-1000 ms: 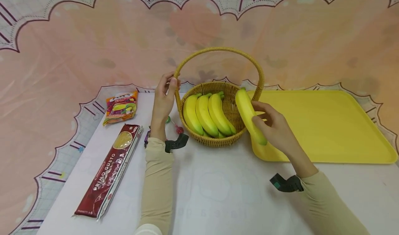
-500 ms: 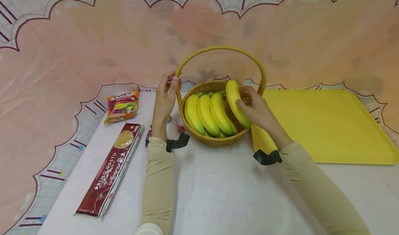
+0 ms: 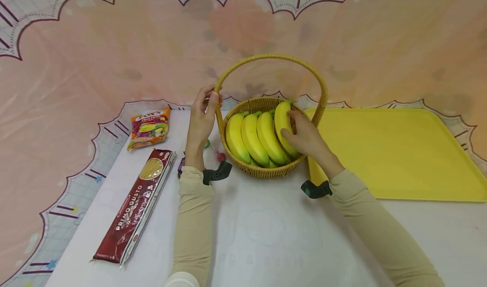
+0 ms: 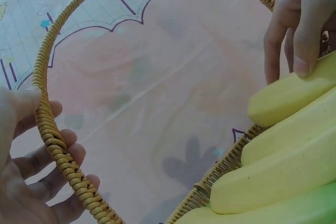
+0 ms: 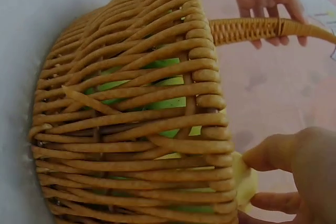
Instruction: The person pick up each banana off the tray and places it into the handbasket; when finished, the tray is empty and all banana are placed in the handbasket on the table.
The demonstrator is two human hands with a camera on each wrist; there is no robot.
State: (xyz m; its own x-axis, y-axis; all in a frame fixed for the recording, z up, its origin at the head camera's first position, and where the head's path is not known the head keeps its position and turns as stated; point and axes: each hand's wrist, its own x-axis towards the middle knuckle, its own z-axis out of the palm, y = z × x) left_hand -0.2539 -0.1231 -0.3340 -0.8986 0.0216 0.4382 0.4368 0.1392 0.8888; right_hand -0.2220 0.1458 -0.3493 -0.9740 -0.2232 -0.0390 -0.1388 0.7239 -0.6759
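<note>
A wicker basket [image 3: 266, 173] with a tall arched handle [image 3: 272, 56] stands on the table, several yellow bananas [image 3: 253, 139] side by side inside it. My left hand [image 3: 200, 120] grips the left side of the handle, thumb on one side and fingers behind, as the left wrist view shows. At the basket's right side, my right hand [image 3: 309, 138] pinches the rightmost banana [image 3: 282, 117] between thumb and fingers; this banana lies beside the others within the rim. From the right wrist, the woven wall hides most of the fruit, and only the end of the pinched banana [image 5: 245, 182] shows.
A yellow tray [image 3: 399, 151] lies right of the basket. On the left are a red spaghetti pack [image 3: 133, 211] and an orange candy bag [image 3: 149, 128]. A lollipop [image 3: 220, 156] and a purple wrapper [image 3: 181, 166] lie near my left wrist. A patterned cloth hangs behind.
My right hand has carried the banana leftward from above the basket's right rim and lowered it in beside the others. The left hand keeps its hold on the handle.
</note>
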